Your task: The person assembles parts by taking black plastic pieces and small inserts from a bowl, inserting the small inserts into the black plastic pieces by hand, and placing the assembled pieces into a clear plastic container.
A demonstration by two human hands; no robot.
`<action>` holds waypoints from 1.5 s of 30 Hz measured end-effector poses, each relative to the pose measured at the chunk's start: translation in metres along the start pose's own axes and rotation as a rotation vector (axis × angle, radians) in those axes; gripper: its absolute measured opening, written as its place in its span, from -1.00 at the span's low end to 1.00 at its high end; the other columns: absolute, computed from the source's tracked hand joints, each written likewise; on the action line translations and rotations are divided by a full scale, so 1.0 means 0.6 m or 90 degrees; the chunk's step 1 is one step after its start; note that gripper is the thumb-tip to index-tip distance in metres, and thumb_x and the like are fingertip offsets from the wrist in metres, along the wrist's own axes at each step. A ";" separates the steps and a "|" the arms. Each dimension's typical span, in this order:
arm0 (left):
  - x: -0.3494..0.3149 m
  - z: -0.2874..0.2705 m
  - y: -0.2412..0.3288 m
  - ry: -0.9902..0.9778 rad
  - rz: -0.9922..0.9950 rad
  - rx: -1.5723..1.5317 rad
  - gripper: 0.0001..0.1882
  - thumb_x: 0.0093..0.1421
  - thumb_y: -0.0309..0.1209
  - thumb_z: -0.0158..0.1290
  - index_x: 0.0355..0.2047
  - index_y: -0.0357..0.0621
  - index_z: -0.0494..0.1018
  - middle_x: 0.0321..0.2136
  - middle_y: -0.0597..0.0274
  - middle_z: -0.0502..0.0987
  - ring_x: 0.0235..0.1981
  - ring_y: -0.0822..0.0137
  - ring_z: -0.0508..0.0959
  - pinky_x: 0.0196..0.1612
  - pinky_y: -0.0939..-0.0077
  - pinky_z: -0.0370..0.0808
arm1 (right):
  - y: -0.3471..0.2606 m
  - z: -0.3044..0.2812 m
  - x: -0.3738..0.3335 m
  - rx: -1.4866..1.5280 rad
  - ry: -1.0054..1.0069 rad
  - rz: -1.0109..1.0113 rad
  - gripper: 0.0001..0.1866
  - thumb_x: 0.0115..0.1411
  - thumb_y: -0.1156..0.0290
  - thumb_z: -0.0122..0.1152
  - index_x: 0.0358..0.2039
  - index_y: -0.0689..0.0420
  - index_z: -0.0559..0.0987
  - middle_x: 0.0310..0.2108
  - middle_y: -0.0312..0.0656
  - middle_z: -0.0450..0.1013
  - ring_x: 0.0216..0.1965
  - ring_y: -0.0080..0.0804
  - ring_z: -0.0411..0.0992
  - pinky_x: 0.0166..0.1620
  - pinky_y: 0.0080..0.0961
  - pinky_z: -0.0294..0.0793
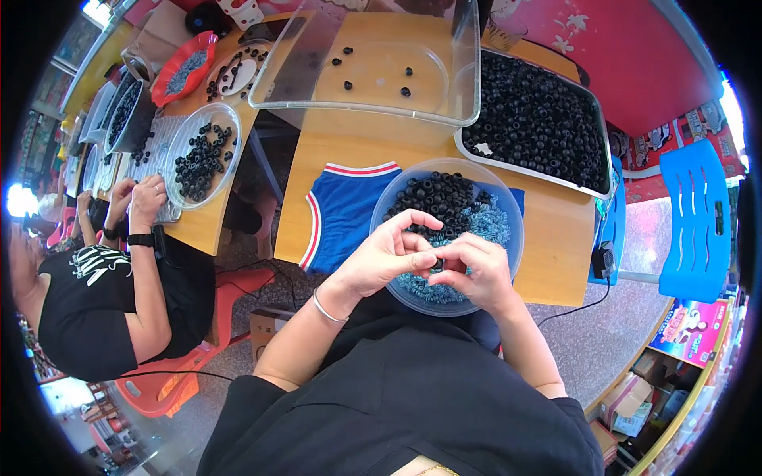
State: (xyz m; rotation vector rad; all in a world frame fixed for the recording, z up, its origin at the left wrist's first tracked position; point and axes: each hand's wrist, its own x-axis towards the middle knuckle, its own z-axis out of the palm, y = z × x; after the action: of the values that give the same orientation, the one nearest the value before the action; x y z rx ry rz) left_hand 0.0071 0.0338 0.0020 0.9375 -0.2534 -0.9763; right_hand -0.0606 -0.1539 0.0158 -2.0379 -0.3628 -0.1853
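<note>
On the desk [556, 287], I see tray [524, 168] heaped with black parts [540, 111], clear bin [373, 71] with few; left hand [397, 252], right hand [482, 271] pinching dark piece [437, 265] over tub [520, 238], blue bits [490, 224] inside.

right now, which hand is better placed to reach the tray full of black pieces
Probably the right hand: the tray lies ahead and to the right, on that hand's side. The left hand sits farther left; both hands meet over the bowl.

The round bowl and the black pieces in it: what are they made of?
The bowl looks like smooth plastic, its wall being translucent. The black pieces seem to be glossy moulded plastic, given their uniform shine, though coated metal is possible.
</note>
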 end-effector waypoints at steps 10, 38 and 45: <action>-0.002 0.002 0.009 -0.046 -0.025 0.041 -0.59 0.14 -0.44 0.19 -0.04 -0.23 0.31 -0.47 0.30 0.52 -0.44 0.56 0.51 -0.32 0.70 0.46 | -0.006 -0.003 0.003 0.014 -0.027 -0.029 -0.73 -0.07 0.33 0.42 -0.38 0.17 0.58 -0.54 -0.26 0.40 -0.55 -0.46 0.41 -0.49 -0.53 0.40; 0.078 0.038 0.187 0.121 0.333 0.469 -0.86 0.11 -0.56 0.14 -0.31 -0.22 0.44 -0.46 0.36 0.52 -0.39 0.59 0.50 -0.29 0.69 0.46 | 0.010 -0.029 -0.004 0.207 0.193 0.126 -0.53 0.00 0.56 0.30 -0.01 0.15 0.51 -0.35 -0.22 0.48 -0.44 -0.57 0.46 -0.33 -0.65 0.47; 0.103 -0.004 0.277 0.417 0.708 1.014 -0.87 0.03 -0.53 0.17 -0.36 -0.23 0.51 -0.40 0.14 0.55 -0.37 0.24 0.56 -0.26 0.43 0.49 | 0.027 -0.038 0.003 -0.016 0.202 0.116 -0.73 0.08 0.63 0.19 -0.17 0.16 0.57 -0.35 -0.20 0.48 -0.38 -0.49 0.48 -0.36 -0.61 0.46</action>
State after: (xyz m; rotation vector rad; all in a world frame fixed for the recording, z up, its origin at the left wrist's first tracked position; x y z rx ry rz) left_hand 0.1425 0.0224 0.1163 2.0832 -0.9030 0.8273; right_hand -0.0532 -0.1808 0.0133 -2.0123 0.0234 -0.3955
